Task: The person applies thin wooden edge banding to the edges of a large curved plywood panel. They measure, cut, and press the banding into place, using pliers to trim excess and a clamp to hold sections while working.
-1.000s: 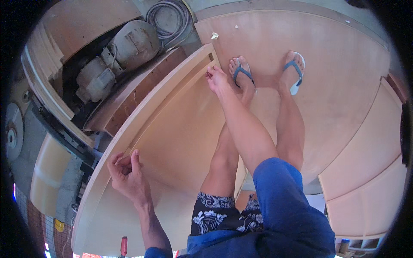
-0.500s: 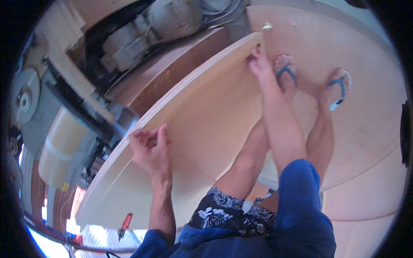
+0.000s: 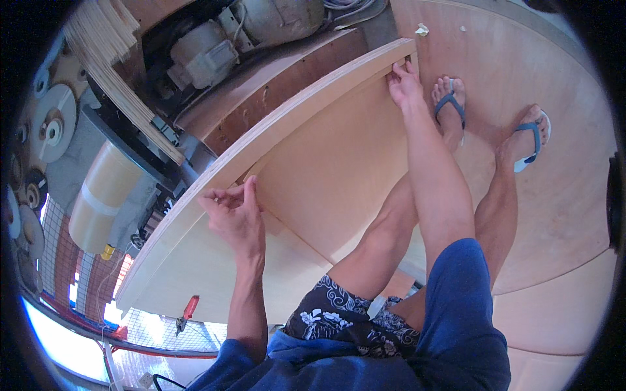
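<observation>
A large pale plywood panel with a raised wooden rim stands in front of my legs. A slim wooden strip runs along the inside of that rim. At its upper right end, my right hand has its fingers closed around the strip, by a small dark notch. My left hand is at the lower left end, thumb and fingers drawn together on the strip. Its curled fingers hide most of that grip. A narrow dark gap shows between strip and rim just above the left thumb.
Red-handled pliers lie at the panel's lower left. Beyond the rim stand dusty motors, a stack of thin wood strips, a wrapped yellowish roll and several discs. My sandaled feet rest on a wooden sheet.
The view has shifted slightly, so the scene sits a little farther right. Both hands stay at the same ends of the strip. The dark gap near my left thumb shows more clearly.
</observation>
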The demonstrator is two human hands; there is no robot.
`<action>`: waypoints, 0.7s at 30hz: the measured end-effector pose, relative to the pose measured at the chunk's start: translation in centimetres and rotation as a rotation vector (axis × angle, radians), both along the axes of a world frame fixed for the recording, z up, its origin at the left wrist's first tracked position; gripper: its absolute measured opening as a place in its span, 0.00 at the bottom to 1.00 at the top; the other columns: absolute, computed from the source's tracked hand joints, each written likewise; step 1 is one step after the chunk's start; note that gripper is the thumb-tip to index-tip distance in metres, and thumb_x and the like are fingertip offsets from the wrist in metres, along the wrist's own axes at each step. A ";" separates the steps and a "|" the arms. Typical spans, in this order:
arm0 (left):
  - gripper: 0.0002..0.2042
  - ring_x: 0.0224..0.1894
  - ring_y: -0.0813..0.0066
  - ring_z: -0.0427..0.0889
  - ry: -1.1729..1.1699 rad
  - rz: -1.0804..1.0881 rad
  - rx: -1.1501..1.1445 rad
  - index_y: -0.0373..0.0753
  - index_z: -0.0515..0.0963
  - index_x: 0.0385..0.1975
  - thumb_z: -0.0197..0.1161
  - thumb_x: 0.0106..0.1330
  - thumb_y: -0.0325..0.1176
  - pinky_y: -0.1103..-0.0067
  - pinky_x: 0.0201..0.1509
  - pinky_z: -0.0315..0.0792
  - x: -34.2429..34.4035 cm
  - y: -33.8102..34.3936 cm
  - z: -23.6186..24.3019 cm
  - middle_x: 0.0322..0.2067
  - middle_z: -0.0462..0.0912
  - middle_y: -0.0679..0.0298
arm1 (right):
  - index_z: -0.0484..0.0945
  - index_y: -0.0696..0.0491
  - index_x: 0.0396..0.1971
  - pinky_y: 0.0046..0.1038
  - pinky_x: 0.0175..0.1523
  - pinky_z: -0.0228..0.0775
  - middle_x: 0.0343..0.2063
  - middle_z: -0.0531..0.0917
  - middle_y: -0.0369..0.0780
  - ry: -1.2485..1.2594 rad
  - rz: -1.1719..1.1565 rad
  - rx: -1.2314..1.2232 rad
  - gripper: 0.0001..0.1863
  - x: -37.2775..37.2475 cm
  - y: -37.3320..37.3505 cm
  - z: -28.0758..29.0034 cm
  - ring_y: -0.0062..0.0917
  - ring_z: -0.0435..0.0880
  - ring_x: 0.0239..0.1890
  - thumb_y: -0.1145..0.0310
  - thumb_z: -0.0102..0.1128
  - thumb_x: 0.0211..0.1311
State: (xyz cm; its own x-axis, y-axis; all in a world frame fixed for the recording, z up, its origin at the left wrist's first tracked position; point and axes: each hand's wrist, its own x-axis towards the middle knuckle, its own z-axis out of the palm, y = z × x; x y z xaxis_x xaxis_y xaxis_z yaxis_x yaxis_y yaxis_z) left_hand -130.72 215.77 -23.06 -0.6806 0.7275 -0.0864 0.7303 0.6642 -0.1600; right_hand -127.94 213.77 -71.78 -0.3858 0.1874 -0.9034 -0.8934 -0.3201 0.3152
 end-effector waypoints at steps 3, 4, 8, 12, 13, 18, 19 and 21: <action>0.22 0.26 0.78 0.87 0.015 0.013 0.052 0.37 0.64 0.42 0.78 0.68 0.30 0.81 0.25 0.80 -0.8 -0.1 -0.8 0.28 0.89 0.57 | 0.59 0.46 0.79 0.37 0.73 0.70 0.64 0.77 0.44 -0.018 0.017 -0.018 0.41 -0.4 0.3 -1.1 0.35 0.77 0.65 0.86 0.61 0.71; 0.21 0.25 0.78 0.87 -0.038 -0.009 0.107 0.37 0.65 0.42 0.78 0.68 0.30 0.81 0.26 0.80 -1.0 -0.1 -1.2 0.27 0.89 0.58 | 0.63 0.47 0.77 0.37 0.72 0.71 0.63 0.78 0.43 -0.031 0.022 -0.016 0.38 -0.6 0.3 -1.5 0.34 0.78 0.65 0.86 0.62 0.70; 0.18 0.25 0.80 0.84 0.038 0.012 0.102 0.37 0.67 0.38 0.77 0.69 0.29 0.82 0.26 0.80 -2.1 -0.3 -2.2 0.25 0.86 0.61 | 0.63 0.46 0.73 0.45 0.68 0.75 0.63 0.78 0.44 -0.052 -0.017 0.156 0.39 -1.3 0.4 -2.8 0.39 0.80 0.62 0.88 0.64 0.65; 0.16 0.27 0.81 0.84 -0.002 -0.020 0.157 0.36 0.70 0.40 0.76 0.70 0.28 0.82 0.26 0.79 -2.1 -0.3 -2.9 0.28 0.86 0.61 | 0.66 0.48 0.73 0.37 0.63 0.76 0.57 0.80 0.43 -0.137 0.009 -0.081 0.35 -1.0 -0.5 -1.8 0.33 0.81 0.58 0.87 0.61 0.68; 0.15 0.27 0.82 0.84 -0.008 0.048 0.148 0.35 0.71 0.41 0.75 0.70 0.27 0.83 0.26 0.79 -1.7 -0.5 -2.6 0.29 0.86 0.61 | 0.65 0.49 0.73 0.38 0.64 0.76 0.57 0.80 0.43 -0.142 0.045 -0.089 0.35 -0.5 -1.2 -1.2 0.34 0.81 0.58 0.87 0.61 0.68; 0.12 0.28 0.80 0.83 -0.260 0.128 0.022 0.30 0.78 0.50 0.71 0.74 0.28 0.82 0.28 0.78 -0.4 -4.3 3.4 0.33 0.86 0.60 | 0.65 0.52 0.70 0.40 0.62 0.77 0.57 0.80 0.45 -0.164 0.188 0.012 0.32 7.1 -3.2 2.1 0.37 0.82 0.57 0.87 0.59 0.68; 0.12 0.28 0.79 0.83 -0.349 0.096 0.004 0.30 0.80 0.51 0.70 0.74 0.28 0.82 0.28 0.78 -0.5 -5.6 5.7 0.33 0.86 0.60 | 0.64 0.51 0.70 0.39 0.61 0.77 0.57 0.80 0.46 -0.206 0.258 0.068 0.34 9.6 -3.1 3.4 0.36 0.83 0.57 0.87 0.60 0.66; 0.10 0.27 0.79 0.83 -0.472 0.198 -0.042 0.30 0.82 0.49 0.69 0.75 0.29 0.80 0.29 0.78 -0.8 -8.0 8.3 0.35 0.86 0.60 | 0.64 0.51 0.69 0.37 0.60 0.79 0.59 0.80 0.46 -0.226 0.281 0.252 0.33 15.2 -0.8 6.4 0.35 0.84 0.56 0.86 0.61 0.66</action>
State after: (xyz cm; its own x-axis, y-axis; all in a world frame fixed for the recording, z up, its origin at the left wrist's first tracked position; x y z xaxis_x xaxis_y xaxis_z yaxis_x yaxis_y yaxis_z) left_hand -131.48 207.80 -14.79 -0.6845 0.5783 -0.4439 0.5904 0.7969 0.1279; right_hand -112.75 212.94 -65.39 -0.2515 0.3285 -0.9104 -0.7981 -0.6025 0.0031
